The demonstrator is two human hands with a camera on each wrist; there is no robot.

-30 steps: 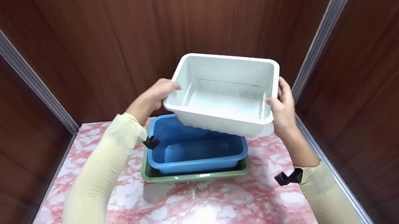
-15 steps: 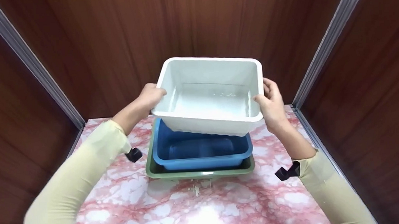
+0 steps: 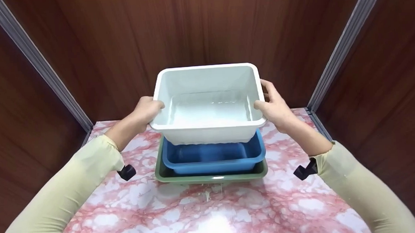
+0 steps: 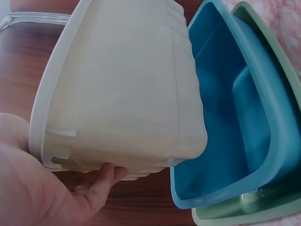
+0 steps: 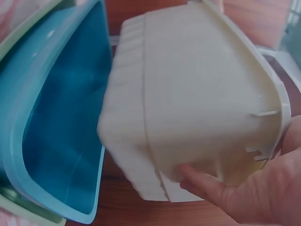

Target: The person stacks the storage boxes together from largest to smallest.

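A white plastic basin (image 3: 208, 134) is held in the air, its open top tipped toward me. My left hand (image 3: 147, 110) grips its left rim, thumb inside and fingers under the outer wall, as the left wrist view shows. On the other side my right hand (image 3: 275, 106) grips the right rim the same way. Below hangs the gap to a blue basin (image 3: 213, 167), which sits inside a green basin (image 3: 210, 179) on the table. The white basin hides the back part of both lower basins in the head view.
The table (image 3: 134, 210) has a pink and white marbled top, with small pale marks (image 3: 206, 195) before the green basin. Dark wood panels (image 3: 203, 25) with grey metal corner strips (image 3: 348, 47) enclose it at the back and sides.
The white basin has shifted left and slightly down in the head view, and has levelled out from a rightward slant. Both hands have kept their grip on it. The lower basins stay stacked.
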